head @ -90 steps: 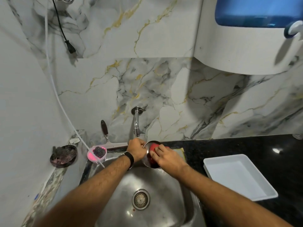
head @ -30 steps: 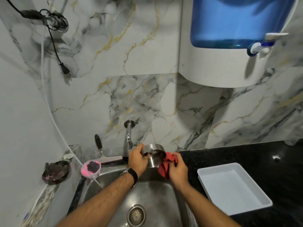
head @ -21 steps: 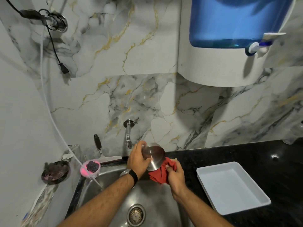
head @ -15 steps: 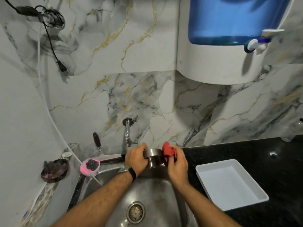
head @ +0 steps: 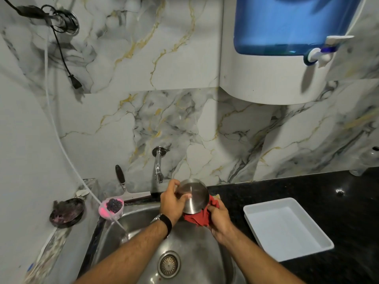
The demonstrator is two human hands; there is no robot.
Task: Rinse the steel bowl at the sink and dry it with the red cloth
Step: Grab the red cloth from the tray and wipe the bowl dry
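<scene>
Over sink (head: 190, 253) | steel bowl (head: 194, 196) base-up | white tray (head: 287, 228) empty

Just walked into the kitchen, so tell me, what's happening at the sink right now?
A person is drying a small round steel bowl over the stainless steel sink. The left hand holds the bowl with its outer base facing the camera, and the right hand presses a crumpled red cloth against its lower side. No water runs from the chrome tap.

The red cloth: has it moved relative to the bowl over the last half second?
Yes. The cloth dropped from beside the bowl to under it, nearer the sink.
</scene>
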